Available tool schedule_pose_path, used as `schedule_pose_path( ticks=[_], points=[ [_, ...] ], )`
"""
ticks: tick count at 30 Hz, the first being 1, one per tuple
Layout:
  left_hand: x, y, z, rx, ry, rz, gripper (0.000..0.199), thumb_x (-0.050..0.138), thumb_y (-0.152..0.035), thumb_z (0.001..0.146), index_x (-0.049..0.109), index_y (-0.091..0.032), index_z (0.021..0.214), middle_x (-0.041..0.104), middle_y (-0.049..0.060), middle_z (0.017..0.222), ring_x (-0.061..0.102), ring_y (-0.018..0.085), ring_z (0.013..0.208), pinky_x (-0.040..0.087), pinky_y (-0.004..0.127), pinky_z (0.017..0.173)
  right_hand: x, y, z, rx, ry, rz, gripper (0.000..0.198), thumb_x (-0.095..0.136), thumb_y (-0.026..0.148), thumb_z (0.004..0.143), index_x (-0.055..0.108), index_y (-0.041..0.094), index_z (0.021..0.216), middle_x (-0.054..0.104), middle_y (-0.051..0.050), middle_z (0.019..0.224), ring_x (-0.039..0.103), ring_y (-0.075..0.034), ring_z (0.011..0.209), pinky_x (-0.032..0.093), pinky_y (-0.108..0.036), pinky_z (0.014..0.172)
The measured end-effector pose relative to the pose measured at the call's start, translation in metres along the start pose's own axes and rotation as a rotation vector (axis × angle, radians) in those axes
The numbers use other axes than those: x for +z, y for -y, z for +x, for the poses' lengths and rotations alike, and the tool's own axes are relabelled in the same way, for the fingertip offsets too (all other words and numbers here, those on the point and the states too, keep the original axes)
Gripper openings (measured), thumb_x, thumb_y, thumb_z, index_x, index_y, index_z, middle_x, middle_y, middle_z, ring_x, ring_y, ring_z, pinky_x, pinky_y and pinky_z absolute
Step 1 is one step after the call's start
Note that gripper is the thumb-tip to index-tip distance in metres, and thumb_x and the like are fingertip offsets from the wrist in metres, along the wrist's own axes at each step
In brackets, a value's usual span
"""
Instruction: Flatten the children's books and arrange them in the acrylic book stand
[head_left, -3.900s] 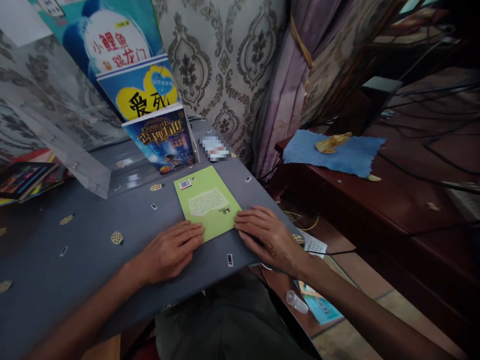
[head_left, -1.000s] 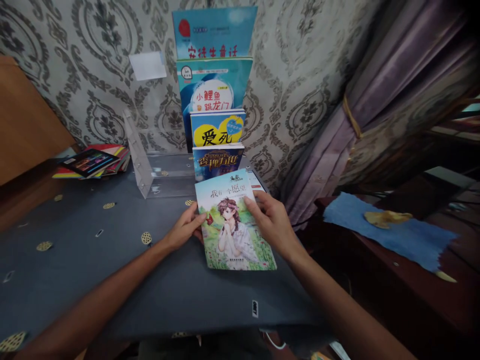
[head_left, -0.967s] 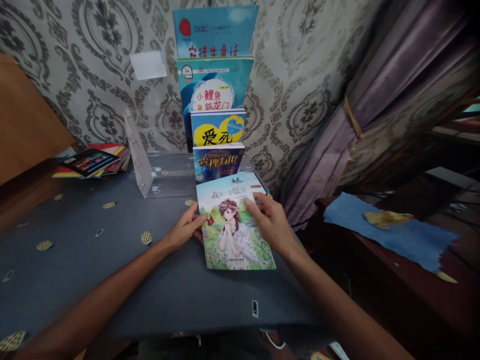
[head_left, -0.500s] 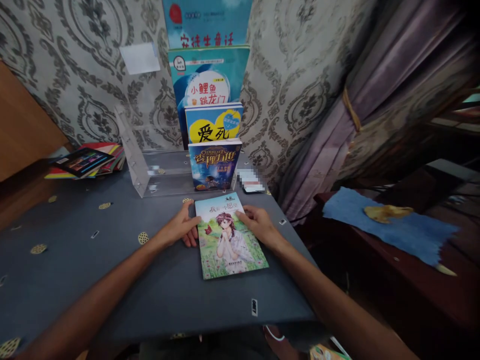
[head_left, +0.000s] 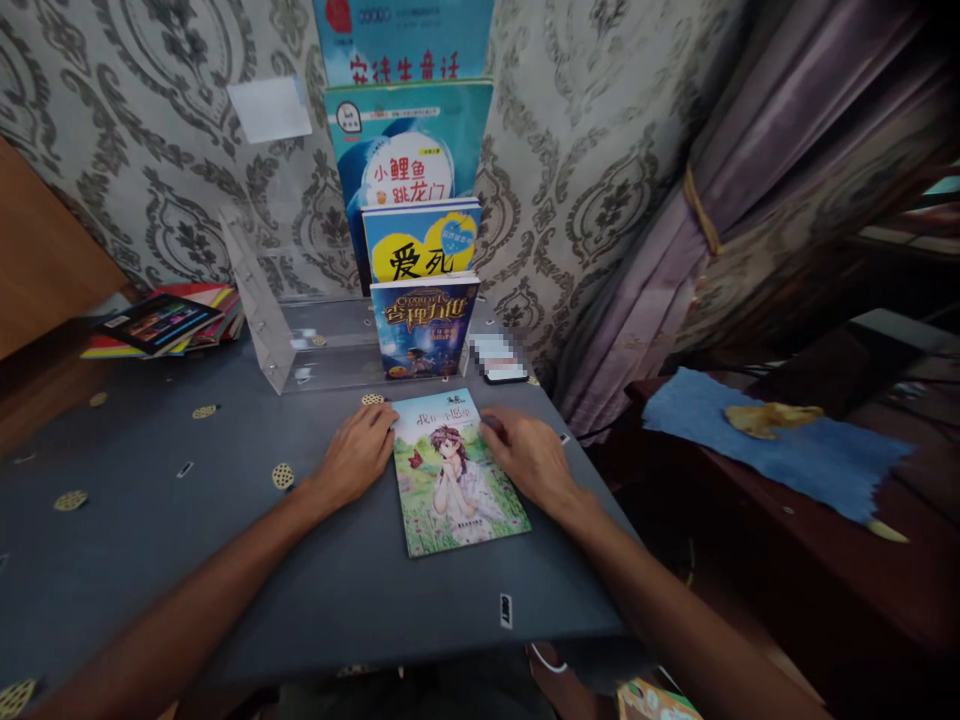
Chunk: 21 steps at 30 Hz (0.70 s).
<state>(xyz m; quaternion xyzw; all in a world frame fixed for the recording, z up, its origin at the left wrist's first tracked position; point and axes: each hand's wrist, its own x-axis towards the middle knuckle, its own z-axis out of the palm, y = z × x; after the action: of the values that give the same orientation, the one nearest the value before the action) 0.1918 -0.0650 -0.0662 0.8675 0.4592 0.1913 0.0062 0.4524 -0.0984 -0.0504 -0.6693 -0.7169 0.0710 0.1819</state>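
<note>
A thin paperback book lies face up on the grey tablecloth, its cover showing a drawn girl in a flowery meadow. My left hand rests palm down at the book's left edge, fingers stretched forward and fingertips touching it. Against the upper right edge is my right hand, also palm down, its fingers loosely bent and the thumb mostly hidden. Neither hand wraps over the cover. Just behind the book, a clear acrylic stand holds a dark blue book upright in its front tier.
Behind it rise a yellow-and-blue book, a teal book and another teal book. A phone lies right of the stand. Several books are piled at the left. A blue cloth covers part of a side table.
My thumbs have come off the cover, and both hands have turned palm down beside the book's edges. The book now lies flat, almost where it was. The view has shifted slightly.
</note>
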Motion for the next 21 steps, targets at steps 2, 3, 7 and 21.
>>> schedule_pose_path(
  ticks=[2,3,7,21],
  points=[
    [0.001,0.001,0.000,0.008,0.022,0.005,0.023,0.042,-0.019,0.099,0.060,-0.018,0.113,0.063,0.012,0.130,0.058,0.025,0.123,0.049,0.045,0.106,0.002,0.003,0.000,-0.046,-0.017,-0.021,0.027,0.050,0.027,0.097,0.070,0.020,0.114,0.073,-0.009,0.100,0.069,-0.023,0.089,0.042,-0.028,0.067],
    [0.000,0.001,0.001,0.007,0.035,0.007,0.023,0.042,-0.019,0.099,0.060,-0.019,0.114,0.064,0.012,0.131,0.059,0.025,0.123,0.049,0.045,0.106,0.003,0.004,0.001,-0.061,-0.019,-0.019,0.027,0.050,0.026,0.097,0.070,0.019,0.115,0.072,-0.009,0.104,0.068,-0.023,0.092,0.044,-0.028,0.069],
    [-0.004,-0.003,0.001,-0.018,0.076,0.016,0.025,0.042,-0.022,0.100,0.059,-0.018,0.118,0.063,0.013,0.135,0.059,0.026,0.126,0.049,0.047,0.107,0.007,0.003,0.014,-0.071,0.001,0.053,0.029,0.051,0.021,0.096,0.068,0.016,0.119,0.072,-0.011,0.108,0.068,-0.024,0.098,0.048,-0.029,0.080],
    [-0.014,-0.023,0.031,-0.023,0.234,0.197,0.030,0.040,-0.021,0.099,0.061,-0.011,0.119,0.063,0.018,0.131,0.058,0.029,0.125,0.046,0.046,0.107,0.014,-0.002,0.003,0.048,0.196,0.885,0.028,0.052,0.025,0.093,0.066,0.015,0.115,0.070,-0.001,0.070,0.069,-0.015,0.051,0.054,-0.022,0.046]
  ],
)
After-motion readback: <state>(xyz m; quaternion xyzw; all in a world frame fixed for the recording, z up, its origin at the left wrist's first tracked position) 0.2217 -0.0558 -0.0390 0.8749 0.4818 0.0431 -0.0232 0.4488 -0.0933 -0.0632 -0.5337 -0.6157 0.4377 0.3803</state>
